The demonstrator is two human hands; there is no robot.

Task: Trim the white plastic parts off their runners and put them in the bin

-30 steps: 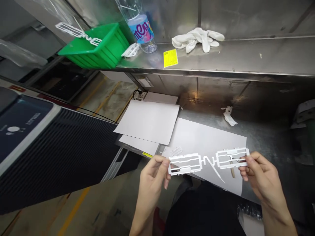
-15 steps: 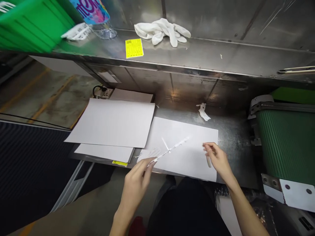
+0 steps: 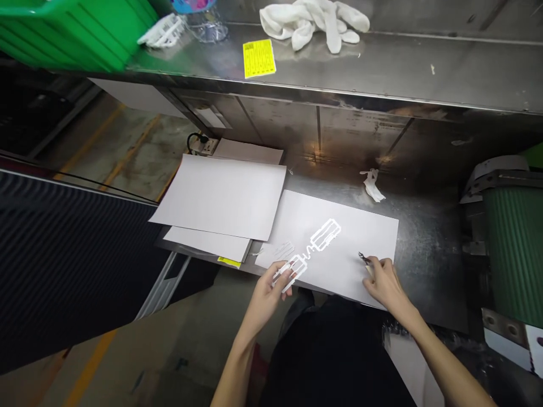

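Left hand (image 3: 267, 287) pinches near end of white plastic double frame (image 3: 309, 249) between thumb and fingers; frame extends slantwise over white sheet (image 3: 352, 240). Right hand (image 3: 385, 282), fingers curled closed, grips small dark-tipped nippers (image 3: 362, 258), well apart from frame.

Two hands (image 3: 270, 288) (image 3: 385, 284), one held frame (image 3: 330, 239), one tool (image 3: 363, 258), one bottle (image 3: 207, 25).

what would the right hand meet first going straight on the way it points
Probably the far end of the white plastic frame held in the left hand: the right hand, with a small tool foremost, points toward it. Depth is unclear, so it could pass above or below.
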